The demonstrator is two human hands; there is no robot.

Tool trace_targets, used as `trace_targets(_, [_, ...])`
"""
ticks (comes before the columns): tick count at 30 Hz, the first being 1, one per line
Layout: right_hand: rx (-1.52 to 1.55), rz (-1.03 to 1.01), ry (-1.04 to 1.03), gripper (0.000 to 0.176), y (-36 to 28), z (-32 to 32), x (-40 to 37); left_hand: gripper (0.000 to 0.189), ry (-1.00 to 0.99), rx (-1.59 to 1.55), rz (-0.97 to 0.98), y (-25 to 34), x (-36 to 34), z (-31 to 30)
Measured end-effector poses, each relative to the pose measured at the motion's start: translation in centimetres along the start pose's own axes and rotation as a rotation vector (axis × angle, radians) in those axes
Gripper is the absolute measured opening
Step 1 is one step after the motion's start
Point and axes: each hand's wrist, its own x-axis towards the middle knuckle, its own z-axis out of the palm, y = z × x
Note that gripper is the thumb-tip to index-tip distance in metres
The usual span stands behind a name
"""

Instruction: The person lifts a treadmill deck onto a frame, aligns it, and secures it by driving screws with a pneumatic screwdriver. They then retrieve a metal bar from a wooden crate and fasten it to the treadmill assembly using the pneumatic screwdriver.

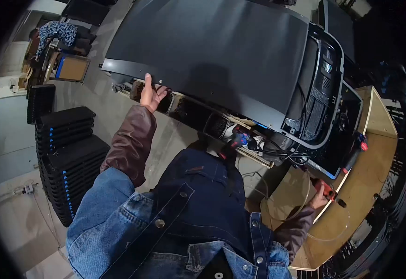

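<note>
A large black panel (221, 51) with small holes along its near edge lies across the top of the view. My left hand (151, 95) grips that edge near its left corner, thumb on the face and fingers curling beneath. Low on the right, my right hand (320, 198) is wrapped around a red drill (327, 188) whose black chuck points right. A black frame with a rounded rim (342, 69) and cables inside adjoins the panel's right side. Between my body and the panel rests a blue and red cordless drill (241, 139).
Curved plywood (375, 158) stands at right, with a red and black tool (354, 153) by its edge. Bins of small parts (182, 106) sit under the panel. Stacked black cases (68, 162) are at left. Another person (58, 36) bends over farther back.
</note>
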Motion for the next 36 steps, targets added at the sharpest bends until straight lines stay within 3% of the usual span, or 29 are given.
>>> trace_targets(1, [-0.053,0.11,-0.017,0.043,-1.7,-2.1,0.2,0.059,-0.037,0.014,-0.047,-0.5,-0.6,-0.3])
trace_targets(3, [0.06,-0.07,0.076,0.046,-11.9,-2.6,-4.2,0.063,-0.205,0.08,-0.082,-1.9,-1.9,-1.0])
trace_targets(4, [0.106,-0.105,0.165,0.049,-14.1,-3.7,-4.4,0.061,-0.212,0.176,-0.147,-3.5,-1.3,-2.5])
trace_targets(6, [0.201,-0.146,0.244,0.053,-17.8,-7.2,-4.7,0.047,-0.028,0.597,-0.176,-6.3,-1.9,-2.0])
trace_targets(7, [0.252,-0.151,0.234,0.055,-19.8,-9.2,-5.0,0.047,-0.037,0.587,-0.182,-10.5,2.0,-4.0])
trace_targets(9, [0.414,-0.06,-0.105,0.059,-23.8,-13.0,-6.9,0.04,-0.276,1.417,0.232,-18.4,7.0,-9.7])
trace_targets(10, [0.549,-0.038,-0.274,0.063,-26.7,-12.9,-9.1,0.04,-0.295,1.402,0.23,-19.2,7.1,-9.3])
trace_targets(12, [0.654,-0.157,-0.029,0.065,-32.1,-7.8,-15.1,0.046,-0.176,1.48,0.347,-21.0,4.5,-6.8])
trace_targets(13, [0.771,-0.108,-0.381,0.073,-31.8,-9.7,-15.4,0.049,-0.19,1.482,0.397,-20.7,3.2,-5.6])
trace_targets(16, [0.845,-0.118,-0.486,0.077,-34.4,-5.2,-20.3,0.058,-0.143,1.708,0.387,-23.2,1.0,-3.1])
trace_targets(18, [0.921,-0.096,-0.713,0.072,-35.7,-0.5,-23.1,0.055,-0.08,1.8,0.398,-24.5,1.1,-2.4])
trace_targets(19, [0.803,-0.201,-0.451,0.07,-35.9,1.7,-24.6,0.047,-0.136,1.728,0.395,-24.1,1.7,-2.7])
trace_targets(20, [0.821,-0.162,-0.672,0.068,-36.1,3.4,-25.2,0.044,-0.186,1.658,0.424,-22.9,1.6,-2.9])
trace_targets(22, [0.729,-0.108,-0.534,0.068,-36.5,7.3,-28.3,0.039,-0.289,1.53,0.484,-21.1,2.3,-4.0])
trace_targets(27, [0.463,-0.111,-0.541,0.073,-38.2,13.3,-33.7,0.023,-0.54,1.127,0.408,-20.8,6.8,-7.2])
trace_targets(28, [0.452,-0.092,-0.564,0.073,-38.4,13.6,-34.2,0.021,-0.525,1.064,0.26,-19.5,6.7,-7.0])
trace_targets(29, [0.435,-0.097,-0.587,0.071,-38.5,14.0,-34.5,0.021,-0.527,1.062,0.256,-20.1,7.7,-7.5])
trace_targets(31, [0.434,-0.093,-0.585,0.071,-38.9,14.8,-35.6,0.026,-0.682,0.72,0.037,-19.5,9.1,-9.0])
trace_targets(32, [0.435,-0.094,-0.581,0.071,-38.9,15.3,-36.1,0.027,-0.663,0.595,-0.202,-19.5,9.3,-9.7])
trace_targets(36, [0.379,-0.104,-0.581,0.068,-38.7,15.9,-37.1,0.032,-0.701,0.384,-0.361,-19.1,10.1,-11.7])
